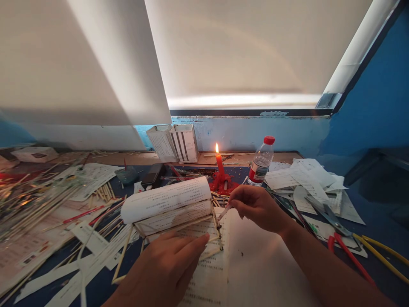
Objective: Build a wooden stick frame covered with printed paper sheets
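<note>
My right hand (252,207) pinches a short, translucent whitish glue stick (225,212). Its darkened lower end meets the right-hand corner of a small frame of thin wooden sticks (220,232). Dark blobs show at that corner's joints. Over the frame's top curves a printed sheet of paper (169,198). My left hand (172,256) lies low across the front of the frame, fingers stretched to the right; whether they press on the sticks is hidden. Beneath sits an open book or printed pages (207,277). Just behind burns a red candle (219,164) in a pool of red wax.
A water bottle (261,162) stands right of the candle. Farther right are paper scraps (308,177), scissors (334,219) and red-handled pliers (354,260). Loose sticks (47,213) and paper strips (73,277) cover the left. Two paper-covered boxes (183,143) stand by the wall.
</note>
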A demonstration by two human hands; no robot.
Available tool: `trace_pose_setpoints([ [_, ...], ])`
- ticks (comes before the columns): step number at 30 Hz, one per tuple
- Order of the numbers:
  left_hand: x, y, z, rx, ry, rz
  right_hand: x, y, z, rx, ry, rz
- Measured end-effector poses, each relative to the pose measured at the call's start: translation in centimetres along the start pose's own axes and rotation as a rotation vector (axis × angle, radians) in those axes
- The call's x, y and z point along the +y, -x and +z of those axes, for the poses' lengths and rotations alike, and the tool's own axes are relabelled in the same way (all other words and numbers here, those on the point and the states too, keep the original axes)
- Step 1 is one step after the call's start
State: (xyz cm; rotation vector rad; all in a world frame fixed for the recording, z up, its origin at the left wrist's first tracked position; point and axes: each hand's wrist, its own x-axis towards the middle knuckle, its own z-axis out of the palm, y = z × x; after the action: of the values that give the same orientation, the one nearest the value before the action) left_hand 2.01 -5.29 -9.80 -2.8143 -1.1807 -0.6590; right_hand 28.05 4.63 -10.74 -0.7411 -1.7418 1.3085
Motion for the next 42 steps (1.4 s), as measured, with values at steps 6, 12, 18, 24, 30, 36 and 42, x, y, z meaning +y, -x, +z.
trace_pose_setpoints([
  [6,-0.2,0.3,0.3,-0.008,-0.032,0.000,-0.3,0.2,-0.1,-0.089,-0.077,0.002],
  [12,-0.2,0.2,0.2,-0.002,-0.053,0.002,-0.1,0.2,0.1,-0.082,0.093,0.041],
  [18,0.0,-0.2,0.1,0.027,-0.033,0.005,0.2,-0.1,-0.1,0.093,0.072,-0.029],
  [24,0.0,0.0,0.1,0.017,-0.058,0.006,-0.2,0.1,-0.2,-0.079,-0.041,0.001],
  [30,0.1,0.1,0.0,0.028,-0.061,0.011,0.3,0.1,0.3,-0.009,0.131,0.022],
  [36,0.1,0.3,0.4,0.076,-0.068,0.016,0.3,-0.4,-0.5,0.259,0.116,-0.009],
  [42,0.1,0.0,0.1,0.057,-0.051,0.004,-0.4,0.2,-0.5,-0.039,0.011,-0.007],
])
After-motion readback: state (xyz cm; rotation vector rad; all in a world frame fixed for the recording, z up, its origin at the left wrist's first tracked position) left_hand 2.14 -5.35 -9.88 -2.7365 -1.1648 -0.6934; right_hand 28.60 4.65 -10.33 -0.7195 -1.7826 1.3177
